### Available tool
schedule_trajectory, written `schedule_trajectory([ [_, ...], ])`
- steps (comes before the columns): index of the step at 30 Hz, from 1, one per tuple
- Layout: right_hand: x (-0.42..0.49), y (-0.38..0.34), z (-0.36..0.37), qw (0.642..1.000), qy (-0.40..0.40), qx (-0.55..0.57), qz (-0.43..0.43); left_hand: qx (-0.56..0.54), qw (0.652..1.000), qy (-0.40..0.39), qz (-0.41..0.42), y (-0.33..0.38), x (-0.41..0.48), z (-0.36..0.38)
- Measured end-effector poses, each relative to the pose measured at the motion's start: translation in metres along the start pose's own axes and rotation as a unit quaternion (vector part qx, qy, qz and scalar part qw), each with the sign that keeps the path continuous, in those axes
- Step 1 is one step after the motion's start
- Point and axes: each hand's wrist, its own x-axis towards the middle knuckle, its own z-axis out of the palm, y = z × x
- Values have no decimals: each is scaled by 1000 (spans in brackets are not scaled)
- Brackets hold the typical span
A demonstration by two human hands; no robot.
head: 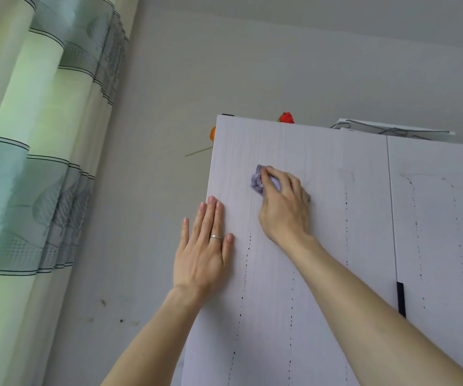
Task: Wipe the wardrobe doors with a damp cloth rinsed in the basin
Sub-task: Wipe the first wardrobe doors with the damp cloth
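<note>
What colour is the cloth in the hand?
The cloth is light purple, seen in the head view, bunched under the right hand.

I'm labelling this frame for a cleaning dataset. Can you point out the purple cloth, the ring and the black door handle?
purple cloth [257, 181]: head view, on the bunched folds at its upper left.
ring [215, 237]: head view, on the middle of the band.
black door handle [401, 299]: head view, on the middle of the strip.
</note>
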Motion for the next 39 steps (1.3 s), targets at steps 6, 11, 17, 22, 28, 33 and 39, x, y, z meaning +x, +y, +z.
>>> schedule_trajectory([
  [6,-51,1,5,984,-51,-6,-168,-8,1000,0,-7,4,-3,1],
  [11,13,34,-8,1000,8,-9,28,-20,1000,-1,-5,3,-3,3],
  [17,-40,7,11,996,-7,25,-82,-21,1000,6,-14,1,-4,4],
  [22,-43,62,-11,988,-67,-24,-135,-10,1000,-2,-13,4,-4,1],
  [28,-20,65,-14,997,-2,8,74,-21,999,-10,-38,17,-3,0],
  [33,-60,60,-9,987,-53,-2,-152,-33,998,0,-58,23,-2,4],
  [39,15,68,-15,999,10,6,50,-32,998,3,-62,23,-4,4],
])
